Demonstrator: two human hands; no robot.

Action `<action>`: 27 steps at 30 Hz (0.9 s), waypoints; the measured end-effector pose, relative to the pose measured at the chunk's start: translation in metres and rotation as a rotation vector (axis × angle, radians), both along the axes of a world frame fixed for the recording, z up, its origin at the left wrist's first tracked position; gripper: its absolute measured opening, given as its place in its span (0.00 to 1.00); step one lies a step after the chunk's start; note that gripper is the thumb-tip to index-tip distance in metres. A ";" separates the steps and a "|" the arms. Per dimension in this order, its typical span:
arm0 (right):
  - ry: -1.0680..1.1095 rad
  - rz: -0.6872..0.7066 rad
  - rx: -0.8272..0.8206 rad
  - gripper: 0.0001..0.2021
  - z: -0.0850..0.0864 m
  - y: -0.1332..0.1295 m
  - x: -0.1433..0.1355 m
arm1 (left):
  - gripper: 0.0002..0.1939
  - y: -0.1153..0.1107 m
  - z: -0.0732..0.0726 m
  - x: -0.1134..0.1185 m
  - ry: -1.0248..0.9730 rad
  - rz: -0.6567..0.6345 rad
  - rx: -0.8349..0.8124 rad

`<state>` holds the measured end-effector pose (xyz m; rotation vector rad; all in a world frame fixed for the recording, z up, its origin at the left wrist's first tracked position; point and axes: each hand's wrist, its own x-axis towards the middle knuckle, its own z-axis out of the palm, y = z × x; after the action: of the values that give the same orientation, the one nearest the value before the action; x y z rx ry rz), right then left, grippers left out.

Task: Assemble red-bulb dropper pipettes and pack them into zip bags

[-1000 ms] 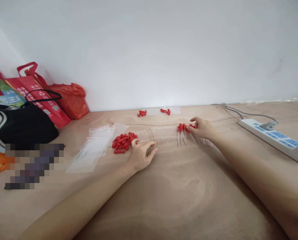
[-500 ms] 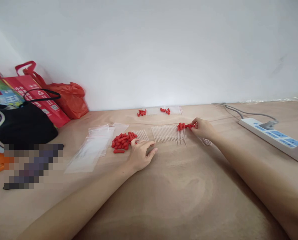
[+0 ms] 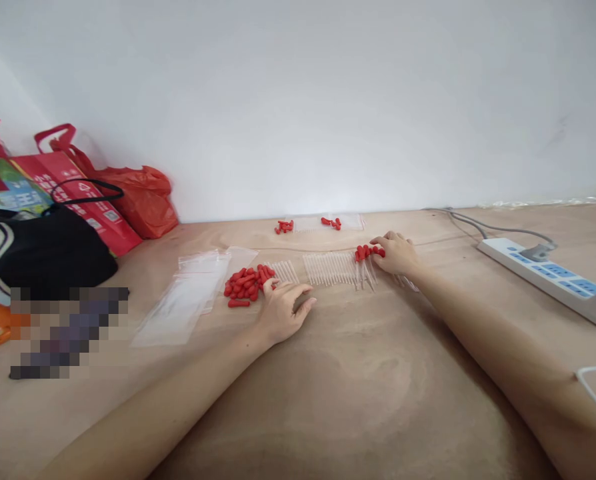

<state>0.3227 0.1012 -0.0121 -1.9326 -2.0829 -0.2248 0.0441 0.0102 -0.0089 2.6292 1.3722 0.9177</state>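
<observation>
My left hand [image 3: 284, 312] rests on the table with thumb and fingers apart. Its fingertips are beside a pile of red rubber bulbs [image 3: 243, 285] and partly cover its right side. My right hand [image 3: 397, 253] is curled at a row of clear droppers with red bulbs, index finger behind the bulbs [image 3: 364, 253] and thumb in front. The pointed clear stems [image 3: 365, 275] of these droppers extend towards me. Left of them lies a neat row of clear tubes without bulbs [image 3: 329, 269]. A shorter row of tubes [image 3: 284, 271] lies beside the red pile. More stems show under my right wrist.
Flat clear zip bags [image 3: 193, 293] lie left of the pile. Near the wall are small red bulb groups [image 3: 284, 227] and another bag [image 3: 351, 221]. A white power strip [image 3: 553, 277] with a grey cable sits right. Bags, including a red one [image 3: 143, 200], stand left.
My right hand has shifted slightly left along the row of red bulbs. My left hand stays in place. A white cable now shows at the right edge.
</observation>
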 end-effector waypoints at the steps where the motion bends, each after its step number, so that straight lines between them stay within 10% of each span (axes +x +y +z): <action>1: -0.005 0.007 -0.012 0.20 0.000 0.003 -0.001 | 0.07 0.000 0.000 0.000 0.002 0.000 -0.003; 20: 0.105 0.047 -0.043 0.08 0.036 -0.004 0.021 | 0.07 0.000 0.000 0.000 0.042 0.040 0.041; 27: 0.545 0.390 0.019 0.09 0.016 -0.047 -0.024 | 0.07 0.000 0.000 0.000 0.089 0.076 0.021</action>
<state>0.2991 0.0542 0.0036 -1.3319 -1.9969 0.3279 0.0439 0.0098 -0.0085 2.6809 1.5006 0.8368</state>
